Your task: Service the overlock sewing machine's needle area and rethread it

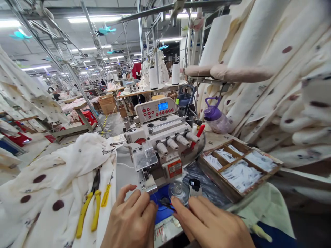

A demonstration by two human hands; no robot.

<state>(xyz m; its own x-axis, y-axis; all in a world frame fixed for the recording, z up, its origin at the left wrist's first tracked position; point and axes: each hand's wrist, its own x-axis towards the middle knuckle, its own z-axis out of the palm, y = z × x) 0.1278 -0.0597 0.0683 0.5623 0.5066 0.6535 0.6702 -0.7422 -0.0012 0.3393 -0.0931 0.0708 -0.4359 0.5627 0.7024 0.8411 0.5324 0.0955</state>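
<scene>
My left hand (pixel 131 218) rests at the table's front edge, just before the presser foot of a white overlock sewing machine (pixel 160 144). Its fingers are curled close together, and what they pinch is hidden. Right beside it, my right hand (pixel 210 224) reaches in, its fingers closed on a small dark tool (pixel 167 204) that points at the blue patch (pixel 161 212) under the machine. A thin thread runs down from the needle area between both hands. A clear round plastic piece (pixel 179 190) lies just beyond my right fingertips.
Yellow-handled pliers (pixel 88 210) and a yellow screwdriver (pixel 106 194) lie on white dotted fabric (pixel 51 193) at the left. A wooden tray of labels (pixel 240 168) and a purple bottle (pixel 214 119) stand at the right. Dotted fabric (pixel 284 86) hangs there too. Other workstations fill the hall behind.
</scene>
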